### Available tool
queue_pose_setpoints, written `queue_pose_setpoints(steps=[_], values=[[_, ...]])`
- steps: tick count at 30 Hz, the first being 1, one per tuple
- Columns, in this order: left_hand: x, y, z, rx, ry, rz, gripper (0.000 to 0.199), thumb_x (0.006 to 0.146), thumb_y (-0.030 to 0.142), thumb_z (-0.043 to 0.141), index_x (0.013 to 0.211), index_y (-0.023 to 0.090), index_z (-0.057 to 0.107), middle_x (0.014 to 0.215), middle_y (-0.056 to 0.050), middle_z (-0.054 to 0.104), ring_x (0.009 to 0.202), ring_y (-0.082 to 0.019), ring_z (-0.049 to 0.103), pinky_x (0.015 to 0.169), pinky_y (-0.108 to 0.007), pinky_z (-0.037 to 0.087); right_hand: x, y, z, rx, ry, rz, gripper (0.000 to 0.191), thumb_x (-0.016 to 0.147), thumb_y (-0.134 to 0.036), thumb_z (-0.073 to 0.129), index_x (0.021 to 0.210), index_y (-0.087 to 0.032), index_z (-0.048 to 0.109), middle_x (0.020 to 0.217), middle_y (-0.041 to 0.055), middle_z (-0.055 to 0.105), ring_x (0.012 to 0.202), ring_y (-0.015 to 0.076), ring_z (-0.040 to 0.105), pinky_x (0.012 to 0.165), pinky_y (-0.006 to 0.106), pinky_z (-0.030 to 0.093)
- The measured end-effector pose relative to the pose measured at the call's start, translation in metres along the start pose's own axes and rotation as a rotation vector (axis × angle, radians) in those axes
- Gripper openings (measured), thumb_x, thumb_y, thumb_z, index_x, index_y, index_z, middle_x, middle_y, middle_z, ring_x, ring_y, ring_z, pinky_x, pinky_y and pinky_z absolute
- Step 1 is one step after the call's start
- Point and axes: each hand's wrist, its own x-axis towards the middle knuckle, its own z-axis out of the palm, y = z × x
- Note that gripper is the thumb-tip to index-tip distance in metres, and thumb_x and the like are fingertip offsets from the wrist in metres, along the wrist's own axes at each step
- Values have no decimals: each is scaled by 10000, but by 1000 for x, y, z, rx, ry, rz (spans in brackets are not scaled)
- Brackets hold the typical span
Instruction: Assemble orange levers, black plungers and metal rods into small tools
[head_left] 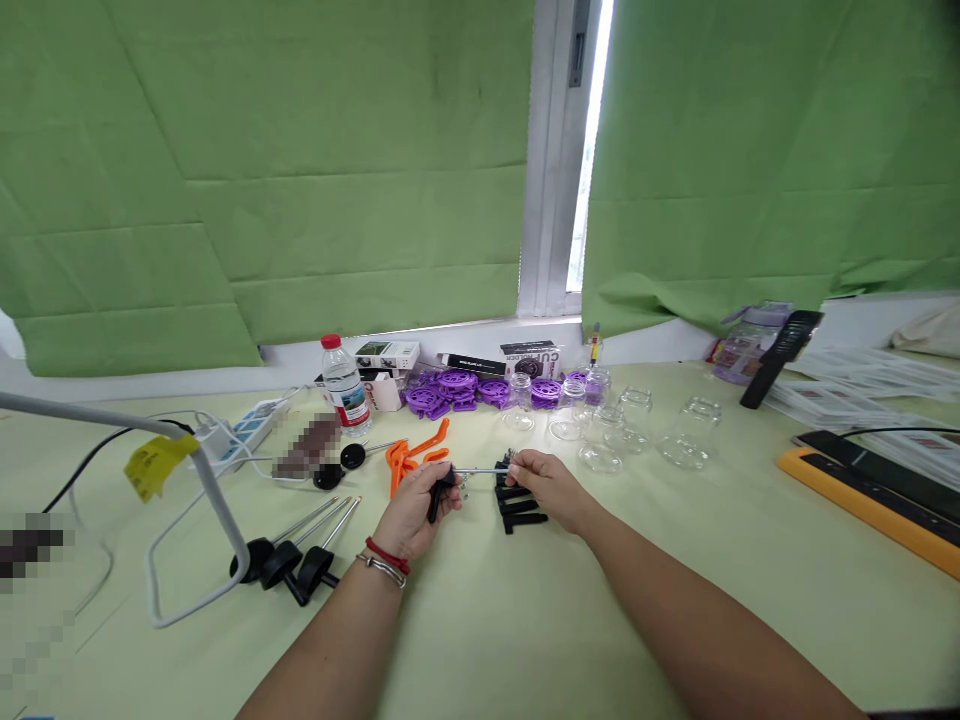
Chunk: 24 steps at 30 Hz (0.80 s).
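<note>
My left hand is closed around a black plastic part with a thin metal rod sticking out to the right. At the rod's far end, my right hand pinches it between thumb and fingers, so the rod lies level between both hands. Several black L-shaped pieces lie in a row just under my right hand. Left of my left hand are black round caps with metal rods attached, resting on the table. Orange plastic pieces lie right behind my left hand.
Clear glass bottles stand behind my right hand. Purple plastic rings and small boxes line the back, beside a red-capped water bottle. A white metal stand is at left; an orange-and-black device at right.
</note>
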Motion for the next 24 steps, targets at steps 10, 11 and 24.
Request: queue_pose_setpoints(steps=[10,11,24], values=[[-2,0,0,23,-33,23,151,737,210,654,814,129,553,708,-40,614,545,-96,559,516,-226,493,0,-2,0,40,-19,48,242,792,-383,490,690,-179,572,681,-4,551,639,131,437,622,266,341],[-2,0,0,29,-37,26,162,734,217,659,822,130,555,712,-39,614,547,-96,558,520,-228,491,0,-1,0,51,-21,54,238,788,-381,494,689,-178,570,687,-2,561,642,131,443,625,267,343],[-31,18,8,732,-230,192,429,728,408,644,1102,207,584,665,18,564,514,-112,493,512,-228,384,-5,-10,-3,173,11,-42,321,811,-510,516,786,-190,540,781,30,626,817,185,560,781,326,412]])
